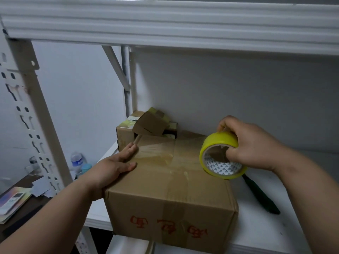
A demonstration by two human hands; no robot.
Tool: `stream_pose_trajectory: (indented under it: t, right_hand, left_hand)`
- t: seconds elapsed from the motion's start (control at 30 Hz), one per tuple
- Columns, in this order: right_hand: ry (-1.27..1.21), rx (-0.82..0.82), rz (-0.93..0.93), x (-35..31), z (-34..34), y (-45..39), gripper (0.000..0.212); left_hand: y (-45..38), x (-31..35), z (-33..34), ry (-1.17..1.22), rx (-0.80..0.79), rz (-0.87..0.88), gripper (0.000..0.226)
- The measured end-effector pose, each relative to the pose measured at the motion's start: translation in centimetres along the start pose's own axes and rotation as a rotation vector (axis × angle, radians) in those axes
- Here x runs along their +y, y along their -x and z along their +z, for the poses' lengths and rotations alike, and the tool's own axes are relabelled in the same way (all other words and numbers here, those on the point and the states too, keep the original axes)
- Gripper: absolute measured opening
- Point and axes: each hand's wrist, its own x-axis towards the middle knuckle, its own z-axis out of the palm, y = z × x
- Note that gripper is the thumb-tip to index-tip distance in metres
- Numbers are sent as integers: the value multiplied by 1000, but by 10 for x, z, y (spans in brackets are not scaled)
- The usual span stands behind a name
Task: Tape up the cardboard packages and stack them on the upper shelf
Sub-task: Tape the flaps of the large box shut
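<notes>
A brown cardboard box with red writing on its front sits on the white lower shelf, closed, with clear tape strips over its top seam. My left hand lies flat on the box's top left edge, fingers apart. My right hand grips a yellow tape roll just above the box's right top edge. Behind the box stands a smaller cardboard box with an open flap. The upper shelf beam runs across the top.
A dark green-handled tool lies on the shelf right of the box. A perforated white upright stands at the left. Beyond it is a dark desk with a water bottle, papers and a remote control.
</notes>
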Motion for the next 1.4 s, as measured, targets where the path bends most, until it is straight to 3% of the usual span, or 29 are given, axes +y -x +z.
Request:
stream_pose_trajectory:
  t: [0.2,0.4,0.57,0.83,0.9,1.0,1.07,1.13,1.17,1.27,1.4]
  right_hand:
    - [309,244,-45,26,10,7,45]
    - [201,176,-35,68,19,20,62]
    - [90,143,-82,87,29,30,65]
    - [30,72,2,114,69,47,80]
    - [13,103,8,117,75,48,84]
    - [24,113,11,116,78,46,88]
    - [32,111,4,115,79,45,84]
    - [31,98,16,114,80,45,80]
    - [33,89,26,113,80,45,80]
    - [41,90,35,109,80,44,81]
    - [53,119,56,108,80,43,73]
  left_hand:
    - [-3,-4,-4,3,18,-24,50]
    - [-3,-2,-1,73,41,-49,48]
    - [-1,0,1,83,50,-73,46]
    - [3,5,4,41,25,-111,48]
    - [5,11,3,-93,-3,-107,46]
    - [1,25,8,-861,-54,-40,50]
    - [-1,39,29,-1252,-76,-5,79]
    - [0,49,57,-1298,-122,38,119]
    - [1,51,72,-1284,-155,73,125]
    - [3,61,121,-1269,-247,157,115]
    - [2,73,162,-1307,-284,142,118]
